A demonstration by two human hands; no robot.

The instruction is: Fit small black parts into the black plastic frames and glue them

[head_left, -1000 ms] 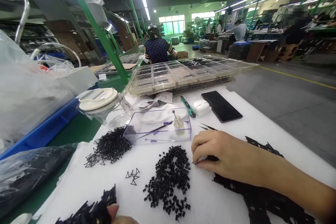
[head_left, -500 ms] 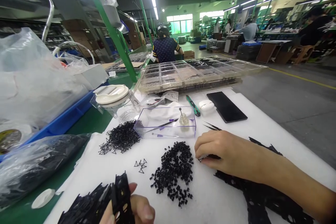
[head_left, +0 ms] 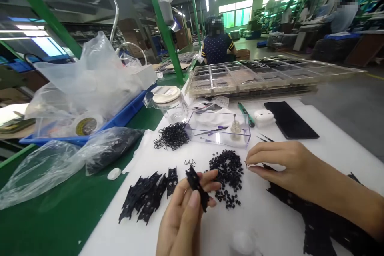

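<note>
My left hand (head_left: 186, 212) is closed on a black plastic part (head_left: 196, 186), tilted between thumb and fingers above the white work surface. Thumb and fingertips of my right hand (head_left: 279, 164) pinch a small thin black piece (head_left: 247, 165), mostly hidden. Between the hands lies a heap of tiny black pieces (head_left: 226, 168). A few thin zigzag black clips (head_left: 189, 163) lie just beyond the left hand. To its left is a pile of similar black plastic parts (head_left: 144, 196). Tweezers (head_left: 264, 138) show behind the right hand; whether they touch it I cannot tell.
More black parts (head_left: 318, 216) lie under my right forearm. Beyond the hands stand a clear box (head_left: 217, 140), a lidded jug (head_left: 168, 104), a heap of thin black clips (head_left: 172, 136), a green cutter (head_left: 246, 114), a phone (head_left: 291, 120) and a compartment tray (head_left: 249, 82). A person (head_left: 217, 46) sits farther back.
The view has swung left. My left hand has come up and right, away from the pile, with a black plastic part in it. My right hand keeps its pinch over the surface.
</note>
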